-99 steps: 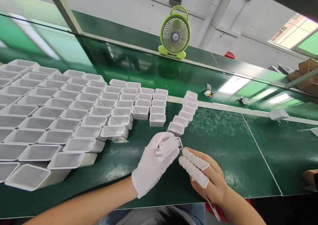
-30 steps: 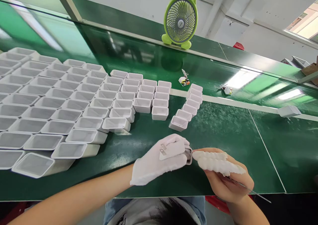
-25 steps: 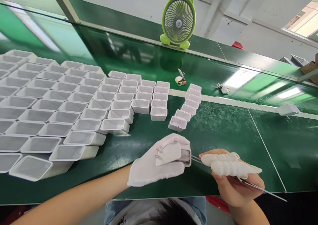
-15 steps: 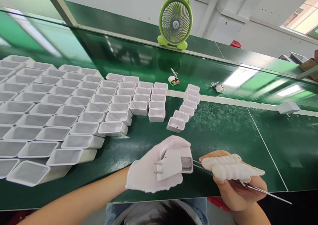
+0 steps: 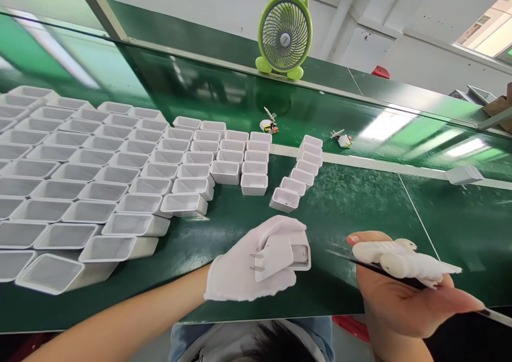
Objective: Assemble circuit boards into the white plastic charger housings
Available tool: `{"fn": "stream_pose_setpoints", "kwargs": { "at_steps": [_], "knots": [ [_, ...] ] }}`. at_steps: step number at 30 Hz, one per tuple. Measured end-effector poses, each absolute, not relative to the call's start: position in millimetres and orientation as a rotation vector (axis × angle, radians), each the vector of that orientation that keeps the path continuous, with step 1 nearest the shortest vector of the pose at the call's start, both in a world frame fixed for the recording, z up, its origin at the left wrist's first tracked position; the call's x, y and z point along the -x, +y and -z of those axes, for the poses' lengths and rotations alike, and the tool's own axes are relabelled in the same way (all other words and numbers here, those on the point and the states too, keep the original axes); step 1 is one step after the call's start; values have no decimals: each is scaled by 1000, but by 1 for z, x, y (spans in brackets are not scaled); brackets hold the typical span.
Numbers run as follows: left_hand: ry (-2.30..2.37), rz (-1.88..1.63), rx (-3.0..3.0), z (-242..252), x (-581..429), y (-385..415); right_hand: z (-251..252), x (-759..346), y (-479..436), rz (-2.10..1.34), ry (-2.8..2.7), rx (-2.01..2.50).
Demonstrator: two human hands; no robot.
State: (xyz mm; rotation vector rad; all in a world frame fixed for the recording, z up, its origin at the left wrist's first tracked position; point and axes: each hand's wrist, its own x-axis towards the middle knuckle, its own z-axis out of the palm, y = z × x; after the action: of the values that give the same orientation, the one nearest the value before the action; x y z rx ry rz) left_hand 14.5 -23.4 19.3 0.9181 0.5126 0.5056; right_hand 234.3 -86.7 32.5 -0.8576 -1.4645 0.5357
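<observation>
Gloved left hand [image 5: 250, 268] grips unmarked charger [image 5: 286, 252]; right hand [image 5: 404, 290] holds, seemingly, tweezers [image 5: 400, 278].

Factory assembly line: green conveyor belt [image 5: 240, 101], rows of white housings [image 5: 100, 175].

Green bench [image 5: 360, 212] crowded with empty white shells

Open white housings [image 5: 100, 175] sit in rows at left, a short column [image 5: 302, 173] beside them; a lime desk fan [image 5: 285, 31] stands behind, two small circuit boards [image 5: 269, 125] near the white stripe.
</observation>
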Motion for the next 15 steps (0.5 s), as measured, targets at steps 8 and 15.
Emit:
{"fn": "stream_pose_setpoints", "kwargs": {
  "at_steps": [8,15],
  "knots": [
    [548,-495,-948,-9,-14,-26,-42,-231,-80,-779,-1322,878],
    [583,-553,-1042,-18,-10,-24,-33,-242,-80,-749,-1446,873]
  ]
}}
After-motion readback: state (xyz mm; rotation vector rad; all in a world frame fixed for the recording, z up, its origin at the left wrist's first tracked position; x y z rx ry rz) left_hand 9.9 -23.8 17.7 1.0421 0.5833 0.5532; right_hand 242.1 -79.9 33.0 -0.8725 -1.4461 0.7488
